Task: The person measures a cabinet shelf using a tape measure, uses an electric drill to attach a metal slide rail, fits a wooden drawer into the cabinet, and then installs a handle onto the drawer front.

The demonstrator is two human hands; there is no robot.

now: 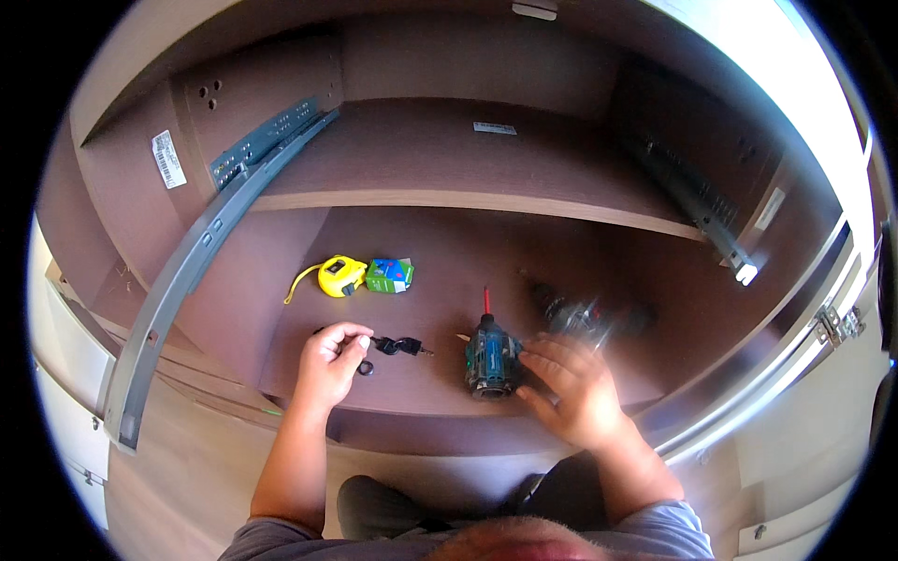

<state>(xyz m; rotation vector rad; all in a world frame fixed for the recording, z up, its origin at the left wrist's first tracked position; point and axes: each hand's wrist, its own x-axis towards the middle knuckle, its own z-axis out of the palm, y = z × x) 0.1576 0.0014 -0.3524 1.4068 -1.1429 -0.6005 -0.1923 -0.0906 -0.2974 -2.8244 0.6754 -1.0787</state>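
Note:
My left hand is closed in a pinch at the front left of the lower cabinet floor. What it holds, if anything, is hidden. Beside its fingertips lie small black pieces with a metal end, which look like keys, and a black ring. A teal and black cordless driver with a red-shafted bit pointing away rests in the middle. My right hand, a little blurred, is at the driver's right side, fingers apart; whether they touch it I cannot tell. Behind this hand is a dark, smeared tool.
A yellow tape measure sits beside a small green and blue box further back. Above runs a brown shelf. Metal drawer runners stick out at the left and right. A hinge is at the far right.

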